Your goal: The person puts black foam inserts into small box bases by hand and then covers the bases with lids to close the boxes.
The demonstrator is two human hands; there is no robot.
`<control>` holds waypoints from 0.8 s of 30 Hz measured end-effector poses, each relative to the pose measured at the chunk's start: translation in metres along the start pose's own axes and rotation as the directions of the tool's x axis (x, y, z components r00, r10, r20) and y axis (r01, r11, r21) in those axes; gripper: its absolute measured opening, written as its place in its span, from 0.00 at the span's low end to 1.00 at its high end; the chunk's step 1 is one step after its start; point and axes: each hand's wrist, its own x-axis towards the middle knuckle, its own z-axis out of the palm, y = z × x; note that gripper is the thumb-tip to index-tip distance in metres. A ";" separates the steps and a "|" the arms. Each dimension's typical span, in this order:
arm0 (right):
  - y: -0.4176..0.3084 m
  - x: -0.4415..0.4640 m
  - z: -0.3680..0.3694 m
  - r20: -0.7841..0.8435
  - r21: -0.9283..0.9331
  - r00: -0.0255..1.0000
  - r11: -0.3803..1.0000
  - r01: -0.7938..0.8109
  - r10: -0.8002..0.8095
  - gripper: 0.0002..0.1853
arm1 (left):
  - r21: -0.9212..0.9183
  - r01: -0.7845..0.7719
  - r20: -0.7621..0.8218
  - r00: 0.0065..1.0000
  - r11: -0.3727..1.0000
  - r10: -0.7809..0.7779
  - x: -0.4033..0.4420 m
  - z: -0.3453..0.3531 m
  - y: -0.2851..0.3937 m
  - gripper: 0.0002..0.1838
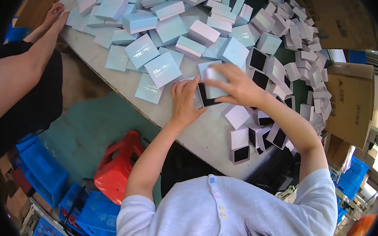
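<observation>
My left hand [185, 101] holds the left side of a small open box with a black inside [203, 95], near the table's front edge. Over that box, my right hand [235, 84] grips a pale blue lid [214, 82], slightly blurred. The lid covers part of the box's opening. Just behind my left hand lie pale blue lids with silvery writing [163, 70]. To the right of my right hand are open white boxes with black insides [258, 59].
Many closed boxes [141, 21] and white box parts [297, 33] cover the table [151, 107]. At the left are a co-worker's arms [28, 70]. A red stool [120, 166] and blue crates [43, 170] stand on the floor. Cardboard cartons [350, 102] are at the right.
</observation>
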 end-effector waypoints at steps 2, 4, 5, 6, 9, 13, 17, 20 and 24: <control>-0.002 0.004 0.011 0.096 0.017 0.995 1.000 0.026 -0.027 0.33 | 0.006 0.000 0.003 1.000 1.000 0.000 0.002 0.000 0.002 0.56; -0.005 0.010 0.016 0.082 0.003 0.985 0.989 0.150 -0.150 0.31 | 0.013 0.039 0.035 0.999 0.999 -0.040 0.002 -0.003 0.002 0.55; -0.007 0.005 0.017 0.109 -0.004 0.986 0.992 0.126 -0.125 0.30 | 0.016 0.042 0.049 0.998 0.999 -0.043 -0.002 -0.004 0.003 0.55; -0.011 0.002 0.019 0.103 -0.004 0.988 0.993 0.118 -0.117 0.30 | 0.043 0.047 0.052 0.997 0.998 -0.050 -0.002 -0.002 0.003 0.55; -0.013 -0.006 0.022 0.097 -0.127 0.991 0.986 0.109 -0.097 0.32 | 0.049 0.051 0.030 0.998 0.998 -0.053 0.001 0.002 0.005 0.54; -0.011 -0.011 0.050 0.025 -0.201 0.999 0.979 0.038 -0.033 0.35 | 0.054 0.000 0.011 1.000 0.999 -0.001 0.007 0.001 0.003 0.54; -0.021 -0.015 0.027 -0.033 -0.078 0.999 0.997 -0.017 0.014 0.32 | 0.116 -0.090 0.061 0.995 0.989 0.084 0.016 -0.008 0.008 0.53; 0.024 -0.033 -0.001 -0.312 -0.072 0.950 0.997 -0.001 -0.021 0.27 | 0.072 -0.130 -0.063 0.989 0.989 0.135 0.030 -0.045 0.022 0.54; 0.116 -0.071 -0.042 -0.447 -0.354 0.787 0.723 -0.593 0.426 0.35 | 0.095 -0.079 -0.435 0.893 0.992 0.113 0.063 -0.072 0.040 0.44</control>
